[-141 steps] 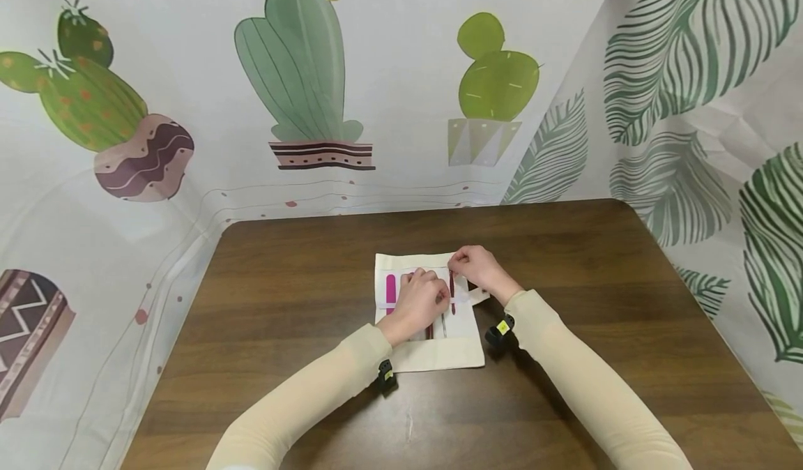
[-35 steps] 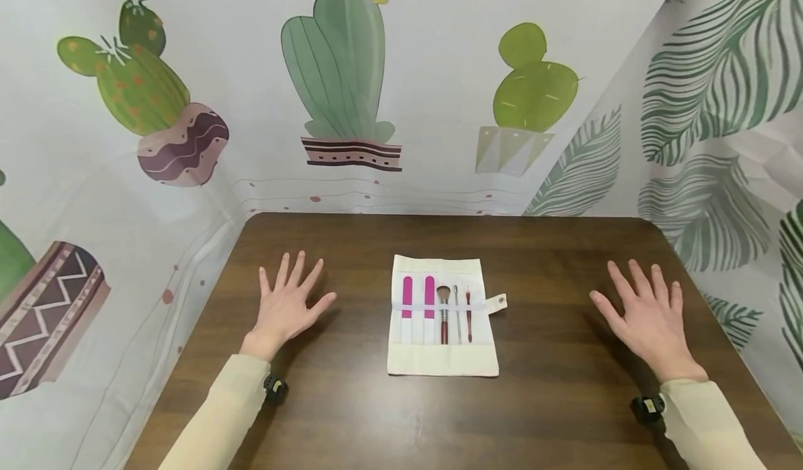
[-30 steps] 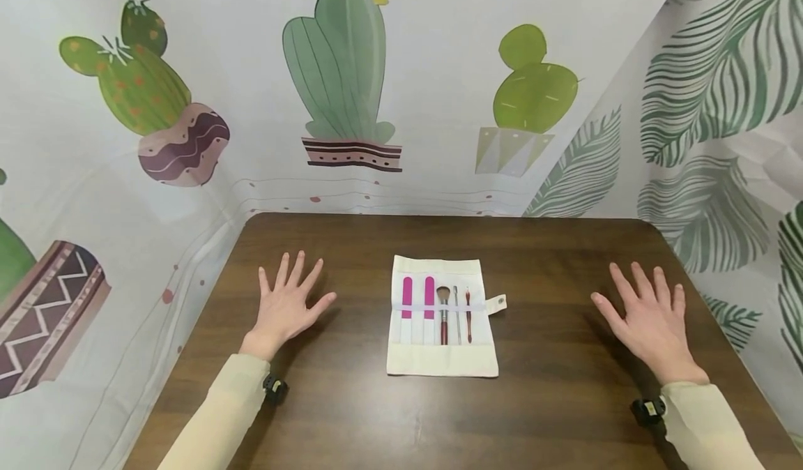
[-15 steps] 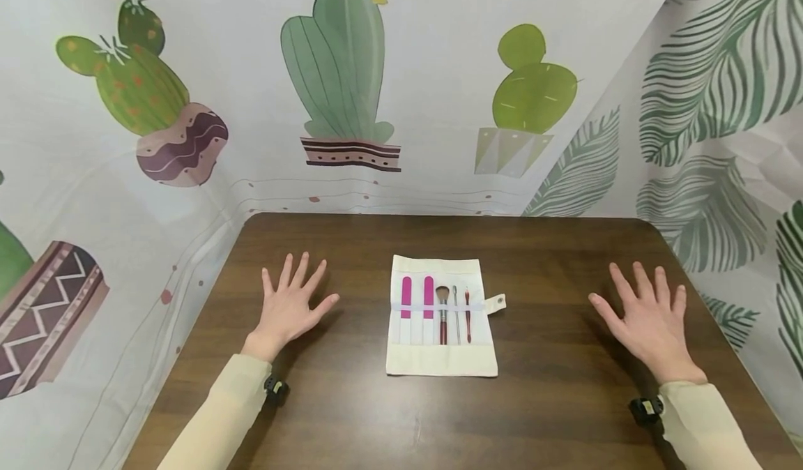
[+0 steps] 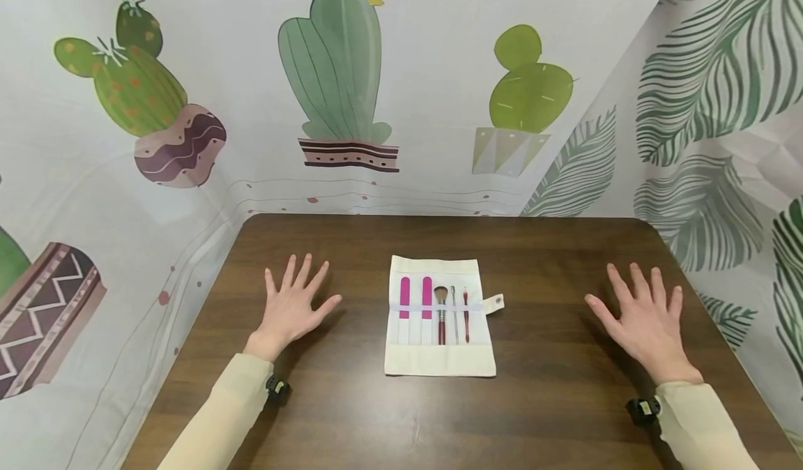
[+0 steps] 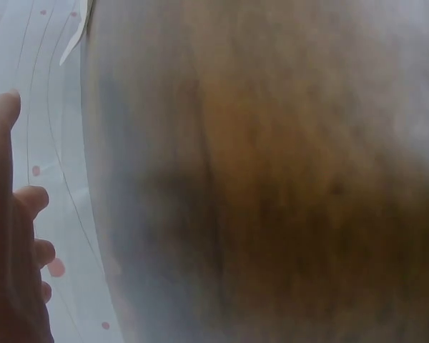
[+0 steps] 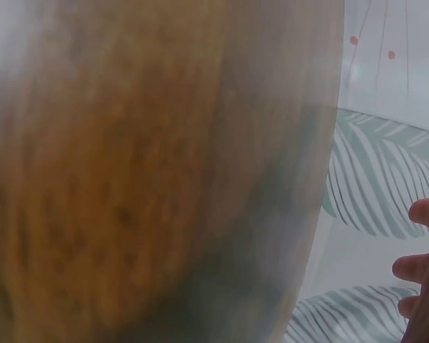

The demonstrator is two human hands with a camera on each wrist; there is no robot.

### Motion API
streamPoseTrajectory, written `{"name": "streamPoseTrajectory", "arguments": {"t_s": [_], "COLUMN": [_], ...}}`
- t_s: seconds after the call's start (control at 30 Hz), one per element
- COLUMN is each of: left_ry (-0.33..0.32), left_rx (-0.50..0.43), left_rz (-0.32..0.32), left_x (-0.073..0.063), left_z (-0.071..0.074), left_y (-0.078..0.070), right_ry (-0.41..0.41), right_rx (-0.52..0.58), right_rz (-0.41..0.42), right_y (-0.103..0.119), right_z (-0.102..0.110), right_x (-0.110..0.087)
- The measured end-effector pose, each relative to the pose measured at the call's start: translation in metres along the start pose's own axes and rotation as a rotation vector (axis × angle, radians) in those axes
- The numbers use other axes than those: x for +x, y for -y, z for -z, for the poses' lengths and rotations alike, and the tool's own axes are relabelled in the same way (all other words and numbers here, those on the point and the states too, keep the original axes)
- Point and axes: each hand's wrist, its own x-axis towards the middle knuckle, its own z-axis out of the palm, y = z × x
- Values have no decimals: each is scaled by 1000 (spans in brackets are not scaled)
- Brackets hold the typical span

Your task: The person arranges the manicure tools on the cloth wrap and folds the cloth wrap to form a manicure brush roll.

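Observation:
In the head view a cream cloth tool roll lies unrolled at the middle of the table. Under its white elastic band sit two pink-ended nail files, the left file and the right file, a brush with a dark red handle, a thin metal tool and a slim red-handled tool. My left hand is spread, palm down, to the left of the roll. To its right my right hand is spread the same way. Both hold nothing and stand apart from the roll.
The brown wooden table reaches back to a wall hanging printed with cacti and leaves. A snap strap sticks out from the roll's right side. Each wrist wears a small black camera.
Several seconds ago both hands were at the roll, the right pinching a red tool by its top. Since then they have parted to either side. Over the last second they hardly moved.

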Motion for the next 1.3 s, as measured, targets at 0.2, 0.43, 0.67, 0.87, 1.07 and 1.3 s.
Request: {"name": "streamPoseTrajectory", "arguments": {"t_s": [0.2,0.43,0.67,0.87,1.07,1.3], "left_ry": [43,100,78,66,100,84], "left_rx": [-38,-139,-172,-134,-38,22], "left_rz": [-35,-147,-277,-376,-418,-394], "left_x": [0,9,35,59,69,66], "left_z": [-10,-16,-19,-22,-24,-24], "left_y": [-5,-28,-59,-83,-102,-107], "right_ry": [34,126,148,151,225,186], "right_rx": [75,150,213,296,223,93], "right_rz": [64,207,379,665,867,838], "right_y": [8,29,71,111,132,128], "right_z": [-7,-22,-33,-40,-43,-37], "right_x": [2,7,9,3,-6,-8]}}
